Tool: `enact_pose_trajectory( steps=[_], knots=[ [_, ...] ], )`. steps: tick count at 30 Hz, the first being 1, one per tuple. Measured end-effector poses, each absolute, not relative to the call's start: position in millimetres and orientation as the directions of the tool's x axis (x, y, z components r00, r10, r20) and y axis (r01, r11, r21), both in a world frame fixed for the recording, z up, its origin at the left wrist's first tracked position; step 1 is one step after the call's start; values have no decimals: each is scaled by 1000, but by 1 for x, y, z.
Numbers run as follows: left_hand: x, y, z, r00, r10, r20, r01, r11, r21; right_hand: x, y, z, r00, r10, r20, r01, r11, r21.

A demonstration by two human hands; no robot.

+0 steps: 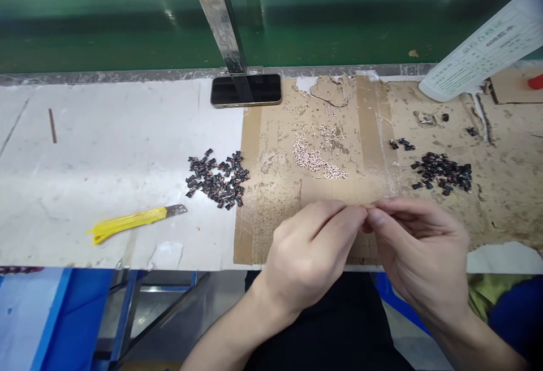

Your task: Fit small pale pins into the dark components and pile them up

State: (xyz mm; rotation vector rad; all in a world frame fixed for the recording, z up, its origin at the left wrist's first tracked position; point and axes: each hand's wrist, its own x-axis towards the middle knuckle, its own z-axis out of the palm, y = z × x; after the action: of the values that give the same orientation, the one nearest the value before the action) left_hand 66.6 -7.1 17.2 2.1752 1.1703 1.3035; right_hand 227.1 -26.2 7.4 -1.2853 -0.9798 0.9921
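"Where are the hands?"
"Over the worktop's near edge, that worktop [110, 173] under both: left hand [311, 255] back up, fingers curled; right hand [424, 249] pinching, thumb to forefinger."
"Touching?"
"At the fingertips [360, 214]. Bare forearms [235, 328] slant inward."

There is one counter [127, 116], with one yellow snap-off utility knife [131, 223], one smartphone [246, 90], one thin brown strip [52, 126] and one white printed cylinder [479, 48]. Small black parts form two main piles, left [218, 181] and right [443, 172], both too crowded to count, plus one little cluster [402, 144]. Coppery bits [316, 160], also uncountable, make one scatter. There is one metal post [220, 17].
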Motion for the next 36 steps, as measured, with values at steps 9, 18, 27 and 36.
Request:
enact_pose_trajectory(
  steps=[9, 18, 27, 36],
  knots=[
    [73, -10, 16, 72, 910, 408, 187, -414, 891, 237, -27, 14, 143, 989, 49, 53, 42, -998],
    [68, -12, 24, 101, 953, 286, 121, -297, 947, 242, -23, 26, -66, 984, 166, 164, 175, -971],
    [68, -24, 19, 206, 914, 350, 298, -399, 867, 248, -29, 24, -141, 972, 188, 268, 220, -938],
    [46, -24, 9, 69, 970, 233, 314, -243, 918, 262, -41, -1, -49, 983, 176, 449, 179, -876]
  ],
)
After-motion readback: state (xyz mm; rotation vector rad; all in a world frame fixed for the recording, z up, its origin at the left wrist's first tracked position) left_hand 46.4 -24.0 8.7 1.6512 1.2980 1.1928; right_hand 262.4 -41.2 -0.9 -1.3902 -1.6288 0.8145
